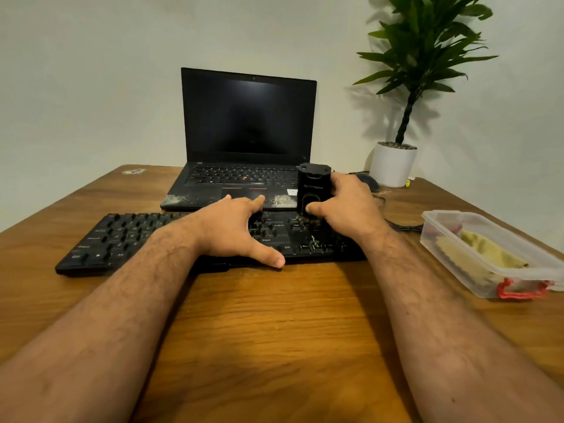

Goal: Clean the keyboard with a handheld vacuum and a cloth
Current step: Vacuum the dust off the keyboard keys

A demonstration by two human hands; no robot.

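Two bare hands out over a black keyboard [128, 239] lying across the centre of the wooden counter [274, 315]. Left hand [235, 230] spread flat and empty on the middle keys, fingers apart, thumb hooked over the near edge. Right hand [345, 206] clamped around a small black handheld vacuum [312, 186], held upright over the right end of the keyboard, thumb pressed on its front; cannot tell whether its base touches the keys. Behind the keyboard, centre of the frame, an open black laptop [248, 123] with dark screen and pale dusty patches on its palm rest. At right, a clear plastic container [442, 236] with red clip, holding a yellow cloth [488, 251]. Upper right, a potted plant [393, 163] in a white pot, with a dark mouse [369, 181] just left of it, partly hidden by the right hand.
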